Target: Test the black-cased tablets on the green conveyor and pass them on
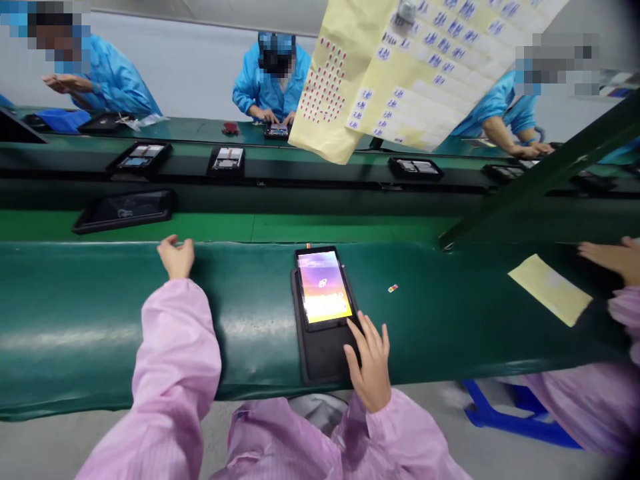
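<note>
Sleeves: pink smock sleeves [173,360] cover both forearms and run up from the bottom of the view.

Left hand [176,257]: rests on the far edge of the belt, fingers loosely curled, pinching nothing, well apart from the tablet.

Right hand [370,360]: fingers slightly spread, fingertips [358,327] at the lower right corner of the tablet, with no clear pinch.

Tablet [324,287]: lies flat, screen lit with a purple-to-yellow picture, between the hands and much closer to the right one.

Black mat [325,353]: lies under the tablet and extends past its near end, below the right fingertips.

Green belt [75,333]: carries the mat, a tiny coloured scrap [393,288] just right of the tablet, and a yellow paper sheet [550,290] further right.

Co-worker: a hand [610,260] in a pink sleeve [620,313] lies at the right edge, beyond the yellow paper sheet.

Beyond: black trays [140,159] holding devices sit on the farther belts, and a dark tablet [124,211] lies nearer. Three people in blue smocks [273,77] work across the line.

Overhead: a yellow sheet with printed labels [400,67] hangs in front of them.

Floor: a blue stool [520,420] stands at lower right.
</note>
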### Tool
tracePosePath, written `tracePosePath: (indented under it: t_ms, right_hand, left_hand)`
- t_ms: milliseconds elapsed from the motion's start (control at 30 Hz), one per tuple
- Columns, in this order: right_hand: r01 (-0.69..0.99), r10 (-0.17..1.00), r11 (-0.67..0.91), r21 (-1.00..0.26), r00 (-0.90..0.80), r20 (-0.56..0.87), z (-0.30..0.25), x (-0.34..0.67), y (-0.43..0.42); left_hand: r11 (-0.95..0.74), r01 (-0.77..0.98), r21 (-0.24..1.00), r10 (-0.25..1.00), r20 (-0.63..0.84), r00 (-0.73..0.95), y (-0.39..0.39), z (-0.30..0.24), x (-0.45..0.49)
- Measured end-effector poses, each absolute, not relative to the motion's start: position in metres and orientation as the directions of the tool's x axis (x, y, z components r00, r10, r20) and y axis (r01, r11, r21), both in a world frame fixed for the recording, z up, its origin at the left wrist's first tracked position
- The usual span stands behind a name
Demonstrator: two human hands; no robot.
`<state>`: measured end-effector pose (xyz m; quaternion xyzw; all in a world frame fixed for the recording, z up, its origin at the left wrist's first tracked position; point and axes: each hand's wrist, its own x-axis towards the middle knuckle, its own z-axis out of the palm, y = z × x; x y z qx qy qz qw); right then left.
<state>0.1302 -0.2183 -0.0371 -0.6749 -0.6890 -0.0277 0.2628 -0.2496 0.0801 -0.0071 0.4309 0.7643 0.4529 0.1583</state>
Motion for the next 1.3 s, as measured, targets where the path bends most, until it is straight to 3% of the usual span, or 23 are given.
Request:
tracePosePath:
  t_ms: [100, 267, 433, 567, 700, 833, 1033, 1300]
  right_hand:
    - [0.935, 0.874, 0.031, -0.354, 0.146, 0.463, -0.059, 0.127, -0.236]
    - [0.95, 0.717, 0.036, -0.31, 0.192, 0.67, -0.091, 0.12, -0.238]
    - [0.968, 0.614, 0.066, -0.24, 0.151, 0.775, -0.103, 0.12, -0.233]
    - [0.95, 0.681, 0.035, -0.31, 0.204, 0.703, -0.093, 0.117, -0.237]
    - [0.907, 0.763, -0.125, -0.402, 0.347, 0.545, -0.057, 0.111, -0.226]
    - [0.934, 0.836, -0.189, -0.302, 0.314, 0.45, -0.016, 0.102, -0.184]
    - [0.973, 0.912, -0.129, -0.19, 0.192, 0.361, 0.01, 0.088, -0.126]
    - [0.971, 0.922, -0.132, -0.198, 0.193, 0.336, -0.019, 0.079, -0.179]
  left_hand:
    - [0.333, 0.617, 0.713, 0.733, 0.216, -0.645, 0.119, -0.008, -0.268]
    - [0.367, 0.739, 0.566, 0.754, 0.283, -0.592, 0.146, -0.021, -0.256]
    - [0.474, 0.789, 0.39, 0.787, 0.216, -0.579, 0.169, -0.024, -0.253]
    - [0.557, 0.742, 0.374, 0.756, 0.142, -0.639, 0.184, -0.021, -0.257]
    - [0.556, 0.765, 0.325, 0.786, 0.095, -0.612, 0.193, -0.016, -0.258]
    - [0.509, 0.809, 0.292, 0.838, 0.045, -0.544, 0.199, -0.006, -0.258]
    - [0.516, 0.816, 0.261, 0.837, 0.049, -0.545, 0.205, 0.001, -0.251]
    - [0.523, 0.825, 0.213, 0.829, 0.096, -0.55, 0.208, 0.01, -0.251]
